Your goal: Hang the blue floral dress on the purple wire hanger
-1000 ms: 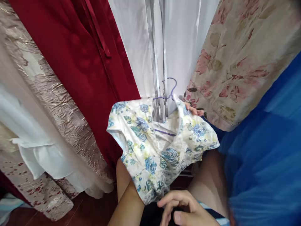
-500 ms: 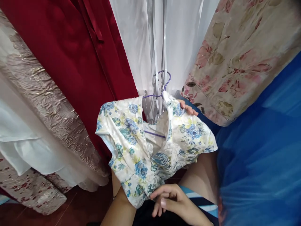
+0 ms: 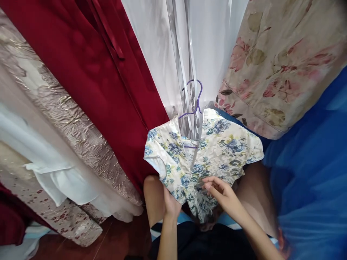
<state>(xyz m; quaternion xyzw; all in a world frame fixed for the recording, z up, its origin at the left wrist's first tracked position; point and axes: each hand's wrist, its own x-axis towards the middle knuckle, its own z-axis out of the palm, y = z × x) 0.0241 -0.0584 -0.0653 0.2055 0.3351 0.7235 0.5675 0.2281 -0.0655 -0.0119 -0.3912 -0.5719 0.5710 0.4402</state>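
Note:
A short-sleeved blouse (image 3: 230,144), white with blue flowers and yellow-green leaves, hangs on a purple hanger (image 3: 199,95) whose hook sticks up through the V neckline. My left hand (image 3: 172,204) holds the blouse's lower left side, its fingers hidden behind the fabric. Over the front, below the neckline, is my right hand (image 3: 221,191). Its thumb and forefinger come together against the cloth in a pinch, and the other fingers are curled. Beneath the hands the blouse's lower part narrows into gathered folds.
Long garments hang all round: a dark red one (image 3: 108,90) on the left, a white one (image 3: 211,47) with ribbons behind, a beige floral one (image 3: 287,68) and a blue one (image 3: 306,173) on the right. Reddish floor tiles (image 3: 108,238) show lower left. My bare knees flank the blouse.
My left hand has drawn back from behind the blouse's right shoulder to its lower left side. My right hand has risen from the bottom edge to the front. The blouse sits flatter and further right.

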